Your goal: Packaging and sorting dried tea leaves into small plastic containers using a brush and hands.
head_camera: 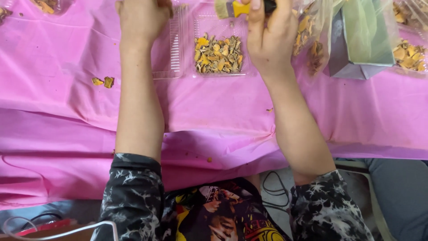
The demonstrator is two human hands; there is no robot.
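- The right hand (267, 42) is closed in a grip around a small brush (234, 8) with a yellow handle and pale bristles, held at the top edge of the view; the bristles point left, just above the open tray.
- The left hand (140, 20) is curled at the top edge, and its fingers run out of view, so I cannot tell whether it has hold of anything. It sits just beside the tray's open lid.
- One clear plastic clamshell tray (218, 71) lies on the worktop between the two hands. Its ribbed lid (171, 58) is folded open to the left.
- Inside the tray is a heap of dried yellow-orange chips (218, 56), mixed with greyish bits.
- To the right of the right hand, one clear plastic bag (312, 40) holds more of the same yellow pieces.
- Further right stands one grey-green paper bag (363, 42), wrapped in clear film.
- At the far right edge lies another pile of chips (410, 56) in clear plastic.
- Two loose chips (103, 81) lie side by side on the pink cloth (214, 111) covering the worktop, well left of the tray.
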